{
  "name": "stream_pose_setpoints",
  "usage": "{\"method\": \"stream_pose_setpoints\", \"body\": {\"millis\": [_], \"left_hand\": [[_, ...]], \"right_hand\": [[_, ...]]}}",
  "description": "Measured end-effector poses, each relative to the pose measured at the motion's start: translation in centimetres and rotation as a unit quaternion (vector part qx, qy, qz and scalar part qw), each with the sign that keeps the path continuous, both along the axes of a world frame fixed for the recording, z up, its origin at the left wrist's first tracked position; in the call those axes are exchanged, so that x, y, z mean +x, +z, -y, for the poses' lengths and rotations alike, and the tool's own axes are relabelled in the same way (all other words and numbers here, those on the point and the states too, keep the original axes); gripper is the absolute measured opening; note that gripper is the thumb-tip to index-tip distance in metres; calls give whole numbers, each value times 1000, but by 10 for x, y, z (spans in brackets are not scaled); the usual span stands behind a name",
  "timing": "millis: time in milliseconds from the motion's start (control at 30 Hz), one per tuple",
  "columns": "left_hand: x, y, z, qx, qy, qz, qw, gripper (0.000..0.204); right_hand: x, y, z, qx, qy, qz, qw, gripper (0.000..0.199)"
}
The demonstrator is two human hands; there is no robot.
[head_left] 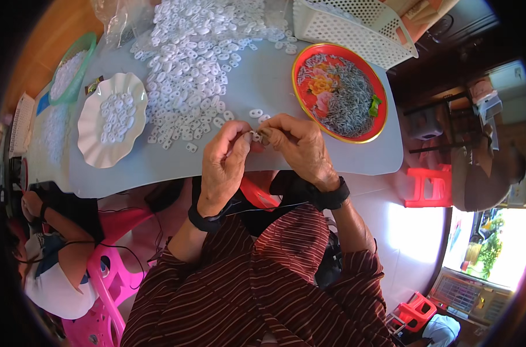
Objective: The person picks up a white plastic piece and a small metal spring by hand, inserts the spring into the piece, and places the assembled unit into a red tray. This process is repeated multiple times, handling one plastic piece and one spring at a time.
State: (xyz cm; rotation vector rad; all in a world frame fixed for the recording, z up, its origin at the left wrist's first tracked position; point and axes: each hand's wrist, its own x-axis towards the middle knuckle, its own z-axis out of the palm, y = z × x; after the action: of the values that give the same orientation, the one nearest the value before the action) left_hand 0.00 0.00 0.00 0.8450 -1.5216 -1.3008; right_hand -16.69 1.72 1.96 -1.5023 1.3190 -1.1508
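Fingertips on the left hand (223,168) and right hand (304,149) are pinched almost closed around a tiny white piece (256,137), by the table's (263,66) near edge. Can't tell what else they've got. Sloppy pinch, and it'd probably drop off that edge.

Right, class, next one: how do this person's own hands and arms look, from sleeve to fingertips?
The left hand and right hand are both bare, with no gloves. Each wrist wears a black band: the left band and the right band. The dark maroon sleeves carry thin, pale stripes and leave the forearms uncovered.
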Motion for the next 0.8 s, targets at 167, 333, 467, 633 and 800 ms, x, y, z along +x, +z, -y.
{"method": "stream_pose_setpoints", "body": {"millis": [167, 333, 467, 633, 800], "left_hand": [[-12, 5, -6, -57, 31, 65, 996, 12], [-19, 1, -9, 19, -27, 29, 999, 15], [-32, 4, -11, 63, -63, -34, 995, 14], [-36, -4, -10, 53, -84, -1, 995, 11], [-37, 0, -11, 7, -84, 16, 996, 10]], "right_hand": [[-3, 5, -12, -32, -26, -53, 998, 9], [-9, 8, -27, -3, -81, -23, 996, 9], [-22, 22, -31, -32, -70, -59, 995, 7], [-78, 39, 2, -130, -83, -300, 941, 5], [-93, 36, 37, -91, -35, -395, 913, 9]]}}
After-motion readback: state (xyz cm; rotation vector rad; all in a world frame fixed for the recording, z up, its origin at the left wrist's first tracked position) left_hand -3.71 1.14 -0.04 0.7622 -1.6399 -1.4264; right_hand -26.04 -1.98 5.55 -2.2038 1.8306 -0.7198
